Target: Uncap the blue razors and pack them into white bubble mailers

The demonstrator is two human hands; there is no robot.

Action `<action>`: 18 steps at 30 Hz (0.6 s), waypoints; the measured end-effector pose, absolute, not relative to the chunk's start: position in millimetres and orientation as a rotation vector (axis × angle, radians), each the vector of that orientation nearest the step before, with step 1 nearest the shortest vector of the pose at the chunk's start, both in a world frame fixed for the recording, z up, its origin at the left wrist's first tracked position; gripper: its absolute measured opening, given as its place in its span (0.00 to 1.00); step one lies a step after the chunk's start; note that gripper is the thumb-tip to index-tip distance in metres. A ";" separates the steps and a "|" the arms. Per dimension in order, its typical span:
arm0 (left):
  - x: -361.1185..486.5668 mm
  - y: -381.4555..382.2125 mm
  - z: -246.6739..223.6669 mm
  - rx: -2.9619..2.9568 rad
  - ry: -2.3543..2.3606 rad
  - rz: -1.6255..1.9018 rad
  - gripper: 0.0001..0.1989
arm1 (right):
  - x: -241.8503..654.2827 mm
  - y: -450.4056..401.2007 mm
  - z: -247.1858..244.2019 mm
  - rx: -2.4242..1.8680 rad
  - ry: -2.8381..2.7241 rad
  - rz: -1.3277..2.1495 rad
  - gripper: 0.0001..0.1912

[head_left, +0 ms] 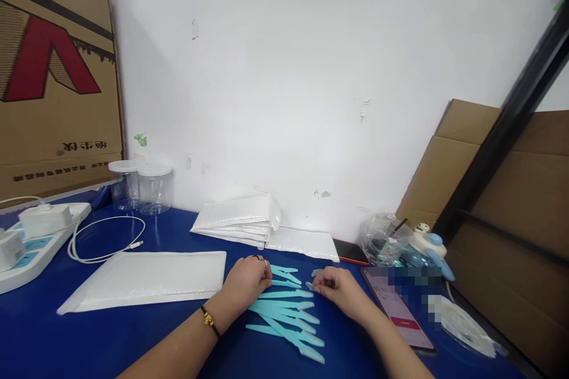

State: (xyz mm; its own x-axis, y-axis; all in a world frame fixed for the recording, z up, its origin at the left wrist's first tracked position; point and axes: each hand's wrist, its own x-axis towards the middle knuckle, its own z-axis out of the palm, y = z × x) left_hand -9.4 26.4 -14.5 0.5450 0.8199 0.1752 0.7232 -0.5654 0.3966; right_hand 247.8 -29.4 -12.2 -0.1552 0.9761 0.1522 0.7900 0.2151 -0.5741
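Note:
Slim turquoise eyebrow razors point(284, 304) lie fanned out on the blue table, several overlapping, with their blade ends toward the right. My left hand point(249, 281) is closed over the handle ends of the upper razors point(287, 284); its fingertips partly hide what they grip. To the right of the fan, my right hand point(340, 290) pinches a small translucent blade cap point(310, 286). Another small clear piece point(316, 273) shows just above those fingertips. A white padded mailer point(155, 278) lies left of my left hand.
Stacked white mailers point(235, 219) rest against the wall. On the right are a phone point(400, 308), a plastic-wrapped cup point(384, 240) and a small toy figure point(429, 246). Clear jars point(154, 192), a white cable point(106, 257) and a power strip point(44, 243) stand left.

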 end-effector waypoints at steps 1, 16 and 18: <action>-8.8 26.6 -15.4 2.512 1.275 0.504 0.03 | 244.3 -29.4 -12.5 -1.595 -2.006 0.520 0.06; -10.5 30.2 -14.0 2.566 1.125 0.489 0.05 | 236.5 -28.5 -15.6 -1.462 -2.038 0.581 0.08; -11.5 31.5 -16.3 2.559 1.085 0.505 0.06 | 237.4 -29.4 -15.9 -1.465 -2.037 0.590 0.07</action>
State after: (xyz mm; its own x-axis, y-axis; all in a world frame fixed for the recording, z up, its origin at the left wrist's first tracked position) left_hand -11.5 31.5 -16.3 0.6499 0.7341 0.1966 0.6228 -0.6627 0.4158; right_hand 237.4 -29.4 -15.9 -0.2490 0.9512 0.1822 0.7063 0.3070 -0.6378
